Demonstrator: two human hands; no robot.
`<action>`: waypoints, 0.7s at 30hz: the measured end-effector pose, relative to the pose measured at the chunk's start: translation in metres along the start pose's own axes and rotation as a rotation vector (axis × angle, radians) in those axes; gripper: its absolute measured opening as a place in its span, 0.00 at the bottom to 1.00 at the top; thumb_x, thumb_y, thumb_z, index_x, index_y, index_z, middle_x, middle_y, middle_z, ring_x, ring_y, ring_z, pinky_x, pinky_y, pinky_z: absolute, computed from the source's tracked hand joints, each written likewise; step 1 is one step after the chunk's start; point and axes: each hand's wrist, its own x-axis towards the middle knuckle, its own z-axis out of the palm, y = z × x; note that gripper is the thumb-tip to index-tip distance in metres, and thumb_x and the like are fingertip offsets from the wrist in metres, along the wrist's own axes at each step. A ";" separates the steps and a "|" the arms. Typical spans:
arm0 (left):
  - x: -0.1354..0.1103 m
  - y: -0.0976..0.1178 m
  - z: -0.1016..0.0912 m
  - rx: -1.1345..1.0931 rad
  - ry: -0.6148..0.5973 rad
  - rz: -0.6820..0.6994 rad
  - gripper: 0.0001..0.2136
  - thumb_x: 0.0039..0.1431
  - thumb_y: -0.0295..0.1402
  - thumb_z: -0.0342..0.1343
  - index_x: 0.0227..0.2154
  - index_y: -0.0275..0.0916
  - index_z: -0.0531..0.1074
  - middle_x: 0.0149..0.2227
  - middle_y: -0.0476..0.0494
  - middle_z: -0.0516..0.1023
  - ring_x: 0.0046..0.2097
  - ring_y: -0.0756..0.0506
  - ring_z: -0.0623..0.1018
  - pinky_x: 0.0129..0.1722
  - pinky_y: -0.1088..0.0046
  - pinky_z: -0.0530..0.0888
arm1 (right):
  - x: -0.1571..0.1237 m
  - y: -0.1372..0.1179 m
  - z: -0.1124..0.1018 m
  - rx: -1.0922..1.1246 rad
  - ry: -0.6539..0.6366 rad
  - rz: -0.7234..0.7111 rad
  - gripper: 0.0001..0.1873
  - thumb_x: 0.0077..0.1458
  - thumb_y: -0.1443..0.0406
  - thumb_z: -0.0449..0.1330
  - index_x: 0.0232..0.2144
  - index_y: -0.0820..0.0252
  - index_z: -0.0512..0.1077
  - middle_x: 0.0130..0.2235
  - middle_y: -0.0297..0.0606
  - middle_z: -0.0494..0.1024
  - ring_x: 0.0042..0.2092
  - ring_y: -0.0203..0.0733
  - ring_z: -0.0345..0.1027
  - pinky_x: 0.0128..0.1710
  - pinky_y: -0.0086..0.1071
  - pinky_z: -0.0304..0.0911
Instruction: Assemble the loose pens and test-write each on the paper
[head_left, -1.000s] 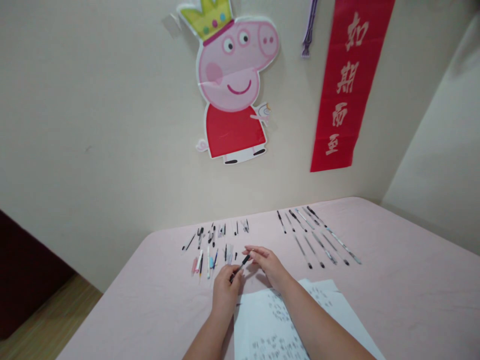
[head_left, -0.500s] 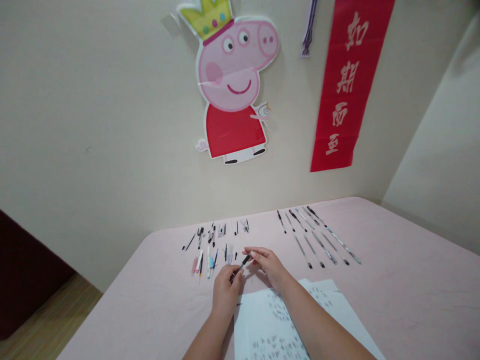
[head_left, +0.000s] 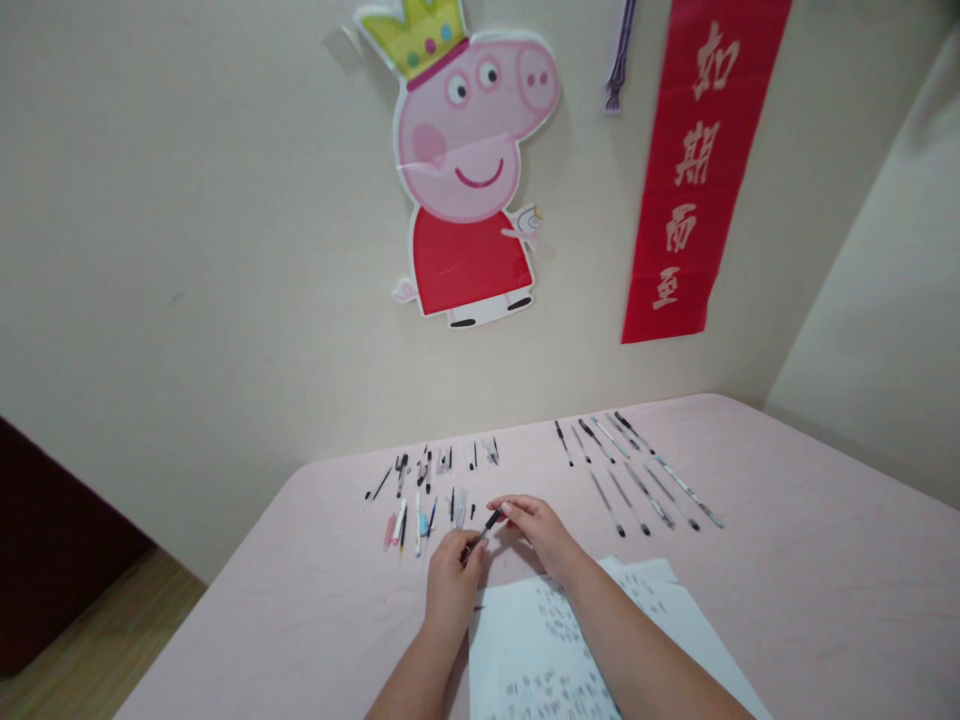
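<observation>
When viewed forward and down from head height, shows a pale wall (head_left: 225, 250) behind the far edge of a pink tabletop (head_left: 810, 560) with rounded far corners. On the wall, note a pig cutout (head_left: 461, 180) in red dress and yellow crown, above the middle stretch of the far edge. To the right of it, note a red banner (head_left: 694, 180) with pale characters.

Toward the near side of the tabletop, record overlapping paper sheets (head_left: 499, 625) with handwriting, partly covered by the right forearm. Just beyond the far left corner of the sheets, find the left hand (head_left: 452, 570), fingers curled together and clamped on the barrel of a pen (head_left: 491, 520). Find the right hand (head_left: 538, 530) beyond the far edge of the sheets, thumb and fingers clamped on the opposite end. Record the pen as slanting between both hands, black toward the right; cannot tell whether touching the tabletop.

Toward the far right corner, log two slanting rows of laid-out pens (head_left: 649, 496). Toward the far left corner, log two loose rows of pen parts (head_left: 403, 475), including a light blue stick (head_left: 418, 525) and a pink piece (head_left: 390, 530). Near the right fingertips, log a small black piece (head_left: 472, 511).
</observation>
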 end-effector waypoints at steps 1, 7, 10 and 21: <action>0.000 0.000 0.000 0.001 -0.003 0.000 0.10 0.55 0.36 0.51 0.29 0.37 0.74 0.27 0.45 0.75 0.31 0.45 0.73 0.32 0.70 0.68 | 0.001 0.001 0.000 -0.008 0.012 0.007 0.19 0.41 0.52 0.66 0.31 0.61 0.79 0.29 0.38 0.77 0.28 0.35 0.64 0.29 0.28 0.56; 0.000 0.003 -0.002 -0.012 -0.029 -0.003 0.10 0.56 0.36 0.50 0.29 0.37 0.75 0.28 0.44 0.75 0.32 0.44 0.73 0.33 0.69 0.68 | 0.003 0.003 -0.002 -0.016 0.042 0.012 0.20 0.39 0.52 0.68 0.28 0.63 0.79 0.26 0.37 0.75 0.26 0.34 0.61 0.28 0.28 0.55; 0.001 0.003 -0.003 -0.011 -0.023 0.005 0.09 0.54 0.35 0.51 0.28 0.38 0.75 0.29 0.43 0.76 0.33 0.44 0.74 0.35 0.68 0.68 | 0.002 0.002 -0.002 -0.027 0.047 0.012 0.20 0.39 0.52 0.68 0.27 0.63 0.79 0.24 0.36 0.74 0.26 0.33 0.61 0.27 0.28 0.55; 0.001 0.002 0.000 0.007 0.018 0.013 0.12 0.56 0.39 0.51 0.25 0.38 0.73 0.25 0.46 0.73 0.30 0.46 0.72 0.32 0.71 0.66 | 0.004 0.006 0.001 -0.102 0.109 -0.070 0.23 0.43 0.49 0.63 0.32 0.62 0.77 0.29 0.40 0.76 0.29 0.38 0.66 0.28 0.29 0.61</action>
